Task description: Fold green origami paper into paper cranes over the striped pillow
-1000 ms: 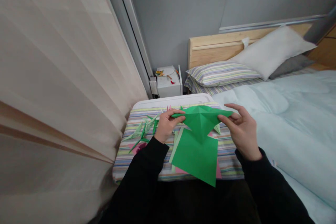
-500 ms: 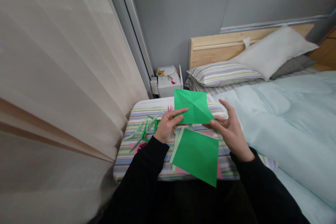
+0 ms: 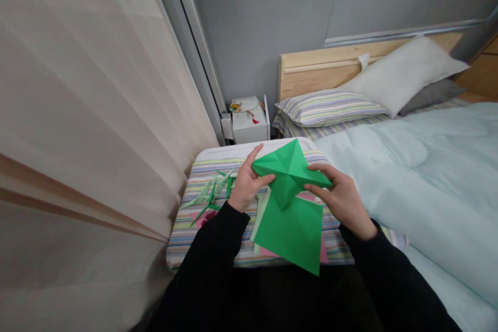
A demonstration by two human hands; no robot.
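Note:
Between my hands is a creased sheet of green origami paper point(image 3: 287, 168), turned cornerwise, its folds making a star-like shape. My left hand point(image 3: 249, 179) pinches its left corner, thumb in front. My right hand point(image 3: 338, 192) grips the right corner between thumb and fingers. Below it lies a stack of square paper point(image 3: 293, 236), dark green on top, with light green and pink sheets showing at the edges. Left of my left hand rest several folded green paper pieces point(image 3: 212, 194), and near them a pink folded piece point(image 3: 206, 218).
Everything lies on a small table with a striped cloth point(image 3: 181, 244). A beige curtain point(image 3: 97, 114) hangs close on the left. The bed with a pale blue quilt point(image 3: 420, 166) is to the right. A white bedside cabinet point(image 3: 249, 127) stands behind the table.
The green sheet has turned from edge-on square to cornerwise, and its creases now stand out. My right fingers have closed on its right corner; my left hand has shifted to the left corner.

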